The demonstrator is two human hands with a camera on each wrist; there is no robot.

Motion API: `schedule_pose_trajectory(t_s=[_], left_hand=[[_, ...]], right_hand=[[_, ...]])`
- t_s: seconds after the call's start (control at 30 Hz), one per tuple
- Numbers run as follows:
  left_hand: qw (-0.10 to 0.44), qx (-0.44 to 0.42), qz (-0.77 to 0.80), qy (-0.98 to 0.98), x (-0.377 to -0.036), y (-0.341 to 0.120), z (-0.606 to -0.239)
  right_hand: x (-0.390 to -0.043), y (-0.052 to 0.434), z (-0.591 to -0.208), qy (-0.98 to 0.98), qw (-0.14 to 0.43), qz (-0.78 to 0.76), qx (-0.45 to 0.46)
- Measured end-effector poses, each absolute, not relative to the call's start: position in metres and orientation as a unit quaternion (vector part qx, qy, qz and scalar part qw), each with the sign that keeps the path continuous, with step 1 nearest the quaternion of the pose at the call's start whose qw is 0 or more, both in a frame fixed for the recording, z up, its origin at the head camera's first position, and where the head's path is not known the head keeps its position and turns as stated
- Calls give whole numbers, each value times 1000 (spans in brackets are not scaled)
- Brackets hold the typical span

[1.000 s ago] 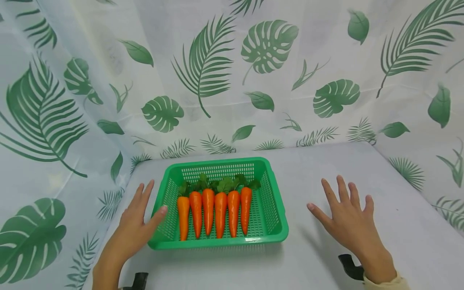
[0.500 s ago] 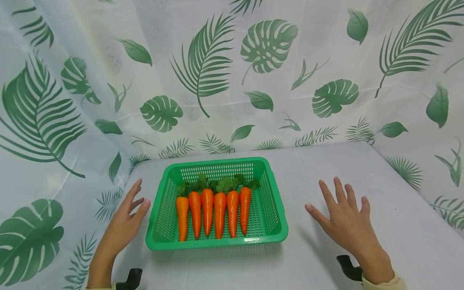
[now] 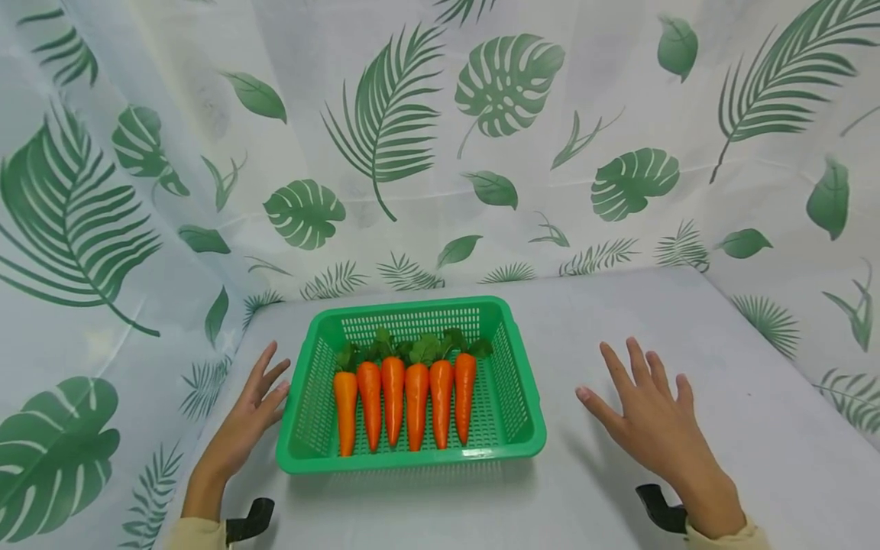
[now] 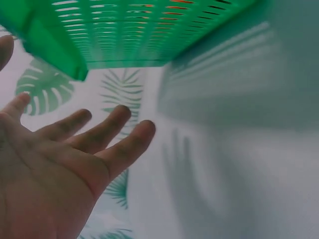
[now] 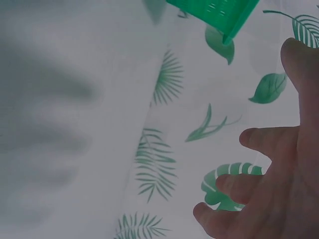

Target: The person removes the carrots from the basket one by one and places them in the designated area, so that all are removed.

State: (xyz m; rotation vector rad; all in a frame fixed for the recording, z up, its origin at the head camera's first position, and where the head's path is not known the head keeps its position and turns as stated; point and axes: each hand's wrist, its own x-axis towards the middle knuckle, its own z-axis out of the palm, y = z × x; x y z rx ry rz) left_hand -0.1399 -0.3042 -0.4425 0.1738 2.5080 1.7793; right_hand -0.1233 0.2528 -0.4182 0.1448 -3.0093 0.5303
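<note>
A green mesh basket (image 3: pixel 520 412) sits on the white table and holds several orange carrots (image 3: pixel 406 405) laid side by side, leafy tops toward the back. My left hand (image 3: pixel 247 416) hovers just left of the basket with its fingers spread and holds nothing. In the left wrist view the same left hand (image 4: pixel 65 164) shows its open palm below the basket's wall (image 4: pixel 124 35). My right hand (image 3: pixel 649 424) is spread flat over the table well to the right of the basket, empty. A corner of the basket (image 5: pixel 219 12) shows in the right wrist view beside my right hand (image 5: pixel 269 174).
White cloth printed with green leaves (image 3: pixel 412 137) hangs behind and on both sides, close to the table's edges. Black wrist mounts (image 3: pixel 660 508) show at the bottom edge. Bare white table (image 3: pixel 605 313) lies behind and right of the basket.
My left hand has let go of the basket's left rim and drawn back to the left. My right hand has barely shifted. The basket stays put.
</note>
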Motion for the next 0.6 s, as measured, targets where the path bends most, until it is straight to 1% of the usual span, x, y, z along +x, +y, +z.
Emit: schedule_pose_trajectory(t_s=[0.23, 0.43, 0.6], left_hand=[[51, 39, 574, 816, -144, -303, -457], [50, 39, 553, 831, -144, -300, -461], [54, 37, 553, 830, -145, -301, -464]], right_hand=[[-124, 251, -420, -981, 39, 183, 44], [-123, 252, -422, -981, 43, 183, 43], [-122, 253, -421, -981, 35, 188, 41]])
